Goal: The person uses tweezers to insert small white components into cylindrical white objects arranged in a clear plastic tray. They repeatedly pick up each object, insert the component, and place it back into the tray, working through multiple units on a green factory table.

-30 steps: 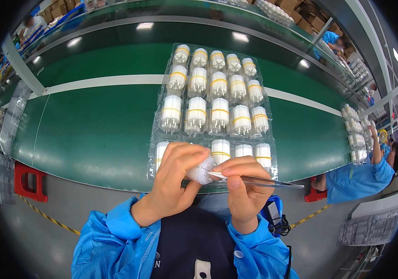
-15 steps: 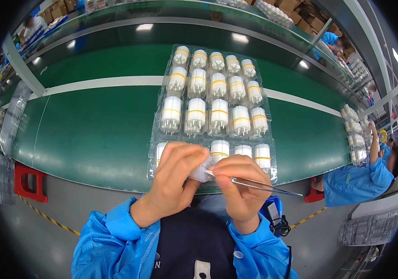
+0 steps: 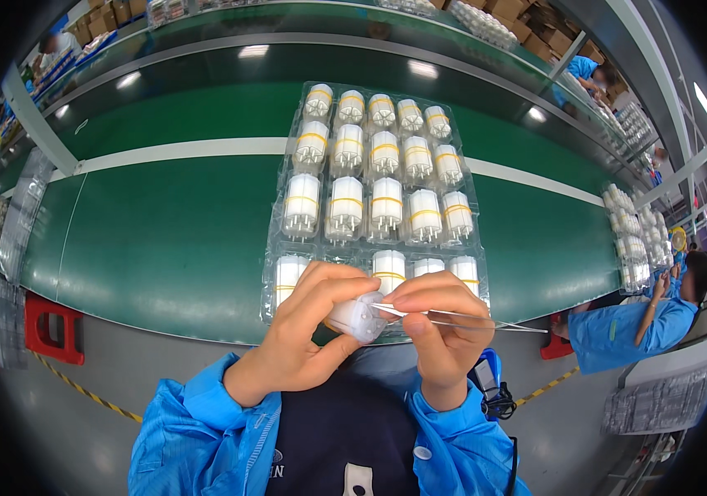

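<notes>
My left hand [image 3: 299, 331] is closed around a white cylindrical plug-like part [image 3: 359, 319], whose pale round end faces right. Between the thumb and fingers of my right hand [image 3: 444, 326] is a pair of thin metal tweezers [image 3: 485, 321]. The tweezer tips meet the end face of the white part; whether they grip anything small there I cannot tell. Just beyond my hands lies a clear plastic tray [image 3: 473, 240] with rows of similar white parts [image 3: 386, 202], each with a yellow band, many showing metal pins. My hands cover some of the nearest row.
The tray rests on a green work surface [image 3: 163, 223] with a white line across it. A red stool [image 3: 54, 329] stands at the left. At the right a person in blue [image 3: 634, 326] sits beside more stacked trays [image 3: 630, 240]. A blue container [image 3: 488, 372] with a black cable is near my right sleeve.
The white part has turned and shows more of its end face, while my right hand and the tweezers moved slightly right. The person at the right has lowered an arm.
</notes>
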Motion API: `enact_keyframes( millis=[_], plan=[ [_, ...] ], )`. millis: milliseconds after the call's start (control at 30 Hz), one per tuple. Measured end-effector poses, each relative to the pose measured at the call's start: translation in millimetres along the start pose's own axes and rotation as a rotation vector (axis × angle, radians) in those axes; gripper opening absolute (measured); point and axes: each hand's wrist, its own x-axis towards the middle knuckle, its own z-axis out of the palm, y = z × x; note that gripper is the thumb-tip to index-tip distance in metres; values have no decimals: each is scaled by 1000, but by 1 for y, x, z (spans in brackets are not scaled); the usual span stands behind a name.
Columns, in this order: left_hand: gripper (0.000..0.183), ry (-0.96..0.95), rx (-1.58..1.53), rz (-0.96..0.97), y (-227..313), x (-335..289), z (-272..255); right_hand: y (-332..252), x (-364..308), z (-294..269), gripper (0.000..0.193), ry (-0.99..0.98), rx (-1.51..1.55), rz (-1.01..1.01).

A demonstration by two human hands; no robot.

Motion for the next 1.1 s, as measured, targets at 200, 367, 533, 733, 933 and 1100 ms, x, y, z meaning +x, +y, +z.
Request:
enact_keyframes(
  millis=[200,367,533,733,933,1100],
  plan=[
    [55,9,9,28,-2,0,0,3,-4,2,10,36,55,28],
    [55,16,41,39,0,2,1,0,-1,1,11,13,14,2],
    [54,28,132,79,1,3,2,-8,8,-2,10,-94,-206,-47],
    [53,103,223,151,-4,8,6,-5,-4,-2,12,14,-12,-13],
    [57,165,12,-1,-5,-2,21,-5,-14,5,14,102,47,-14],
    [59,69,230,47,2,4,16,-2,-15,0,12,99,72,-68]
  ],
)
